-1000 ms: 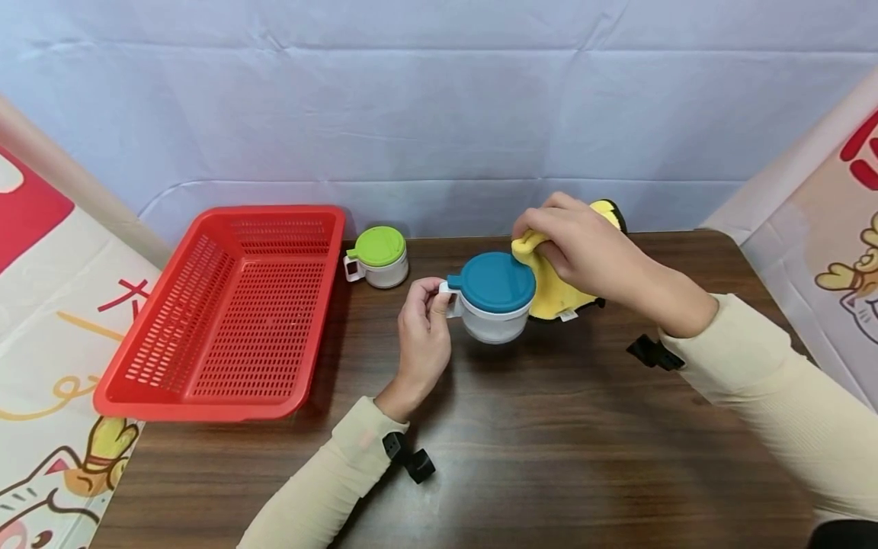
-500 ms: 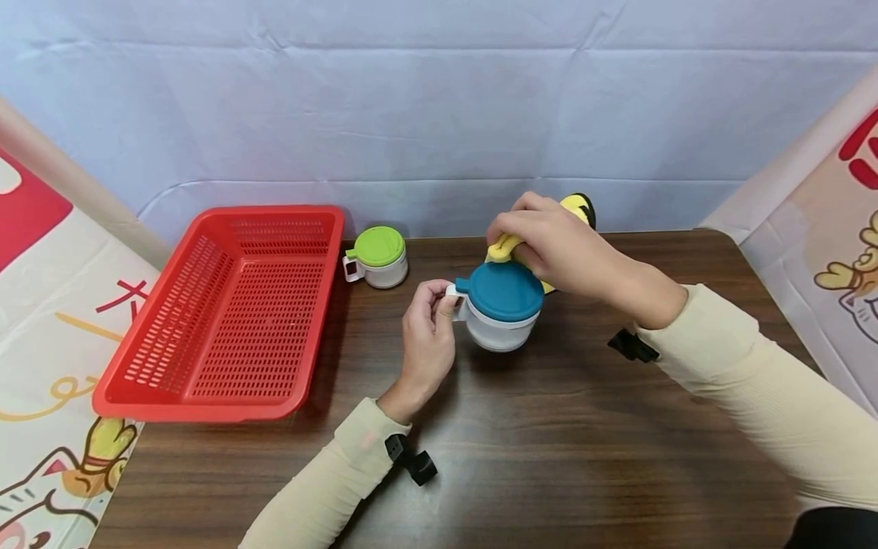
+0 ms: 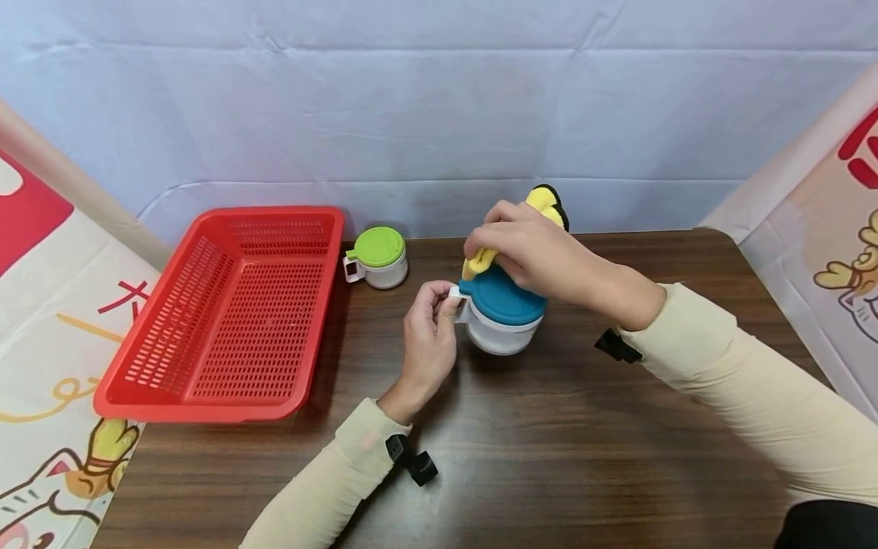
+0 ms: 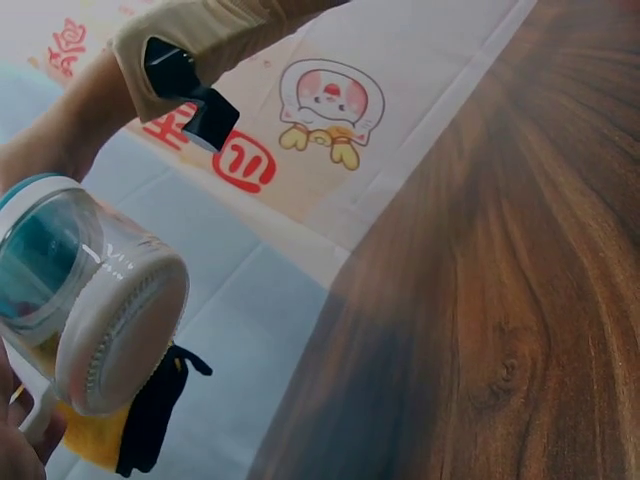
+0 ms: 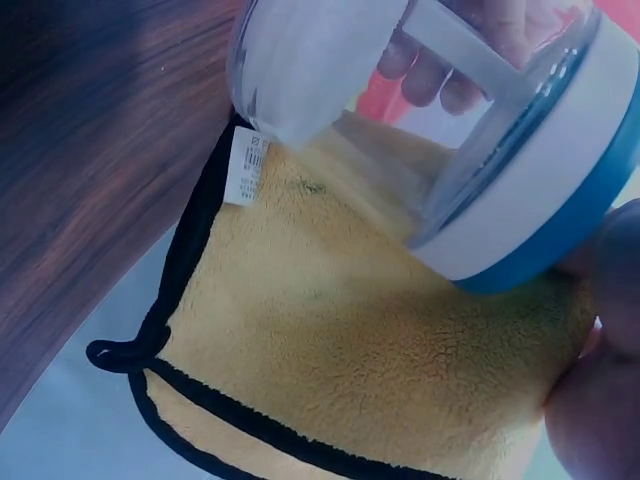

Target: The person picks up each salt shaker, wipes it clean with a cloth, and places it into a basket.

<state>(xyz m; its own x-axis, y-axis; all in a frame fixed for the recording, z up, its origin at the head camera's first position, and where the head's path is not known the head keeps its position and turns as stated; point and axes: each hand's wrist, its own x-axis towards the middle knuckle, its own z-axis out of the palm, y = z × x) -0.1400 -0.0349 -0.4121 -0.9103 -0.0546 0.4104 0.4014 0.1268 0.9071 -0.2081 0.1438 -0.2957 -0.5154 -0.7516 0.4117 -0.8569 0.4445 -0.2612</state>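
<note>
My left hand (image 3: 428,335) pinches the white handle of a seasoning jar (image 3: 502,337) with a blue lid (image 3: 509,301). In the left wrist view the jar (image 4: 125,330) is tilted, its clear wall and pale base showing above the table. My right hand (image 3: 535,248) grips a bunched yellow cloth (image 3: 482,261) at the lid's far left edge, beside the handle. The right wrist view shows that cloth (image 5: 340,300) hanging behind the jar, with black edging, a hanging loop and a white label. The fingertips of the right hand are partly hidden by the cloth.
A similar jar with a green lid (image 3: 379,245) stands at the back, left of my hands. Further left is a red perforated plastic basket (image 3: 312,343). A pale fabric backdrop (image 3: 439,137) rises behind the brown wooden table (image 3: 549,450).
My right hand has slid left with the cloth, from the lid's right side across its far edge toward the handle. The jar has shifted slightly right and nearer to me, still in my left hand.
</note>
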